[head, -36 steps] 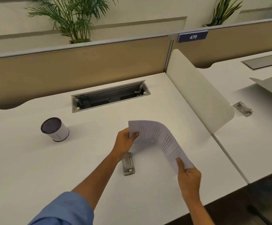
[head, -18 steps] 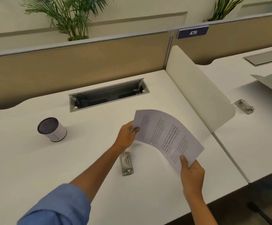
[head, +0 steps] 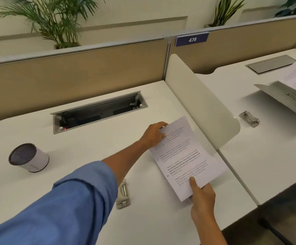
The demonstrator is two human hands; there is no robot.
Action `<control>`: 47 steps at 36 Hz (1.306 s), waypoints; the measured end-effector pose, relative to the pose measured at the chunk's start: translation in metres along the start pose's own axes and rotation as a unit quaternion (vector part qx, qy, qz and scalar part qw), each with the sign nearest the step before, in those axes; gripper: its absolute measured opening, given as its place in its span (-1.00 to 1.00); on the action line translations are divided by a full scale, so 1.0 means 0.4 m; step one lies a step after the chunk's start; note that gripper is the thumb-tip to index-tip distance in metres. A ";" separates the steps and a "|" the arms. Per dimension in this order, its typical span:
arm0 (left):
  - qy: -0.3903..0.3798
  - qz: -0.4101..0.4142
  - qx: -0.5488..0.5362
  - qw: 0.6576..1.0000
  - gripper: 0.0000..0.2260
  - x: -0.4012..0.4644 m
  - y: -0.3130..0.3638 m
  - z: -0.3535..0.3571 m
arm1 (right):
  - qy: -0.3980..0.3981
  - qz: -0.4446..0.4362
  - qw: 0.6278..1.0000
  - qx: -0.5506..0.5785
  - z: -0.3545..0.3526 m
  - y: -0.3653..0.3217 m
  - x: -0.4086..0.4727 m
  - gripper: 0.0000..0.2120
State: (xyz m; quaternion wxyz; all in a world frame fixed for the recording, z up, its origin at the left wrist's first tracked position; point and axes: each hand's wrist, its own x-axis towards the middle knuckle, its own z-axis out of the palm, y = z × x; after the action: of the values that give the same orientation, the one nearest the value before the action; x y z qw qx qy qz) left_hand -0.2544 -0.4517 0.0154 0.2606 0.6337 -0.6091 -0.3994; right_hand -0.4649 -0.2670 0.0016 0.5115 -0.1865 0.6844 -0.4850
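A printed sheet of paper lies nearly flat just above the white desk, close to the low divider on the right. My left hand grips its far left corner, fingers curled over the edge. My right hand pinches the near edge, thumb on top of the print. A metal file clip lies on the desk below my left forearm, partly hidden by the blue sleeve.
A white cylindrical pen holder with a dark mesh top stands at the left. An open cable tray is set into the desk behind. Beyond the cream divider, the neighbouring desk holds another clip, an open folder and papers.
The sheet was arched in the air between both hands; now it has flattened and come down toward the desk, further right beside the divider. Both hands kept their hold.
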 end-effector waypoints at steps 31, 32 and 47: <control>0.103 0.005 -0.029 0.994 -0.58 -0.087 -0.170 -0.009 | -0.015 0.073 0.959 -0.274 -0.053 0.067 -0.041 -0.78; 0.112 -0.001 -0.040 0.993 -0.60 -0.121 -0.176 -0.020 | -0.033 0.055 0.958 -0.279 -0.036 0.070 -0.058 -0.83; 0.215 -0.219 -0.175 0.935 -0.79 -0.594 -0.310 -0.101 | -0.270 -0.076 0.895 -0.346 0.284 0.127 -0.213 -0.90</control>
State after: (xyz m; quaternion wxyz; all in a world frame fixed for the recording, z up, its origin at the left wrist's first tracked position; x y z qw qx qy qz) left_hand -0.1367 -0.2098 -0.0191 0.3984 0.7665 -0.3048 -0.4011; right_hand -0.3178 -0.2333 0.0017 0.5411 -0.5269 0.6284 -0.1864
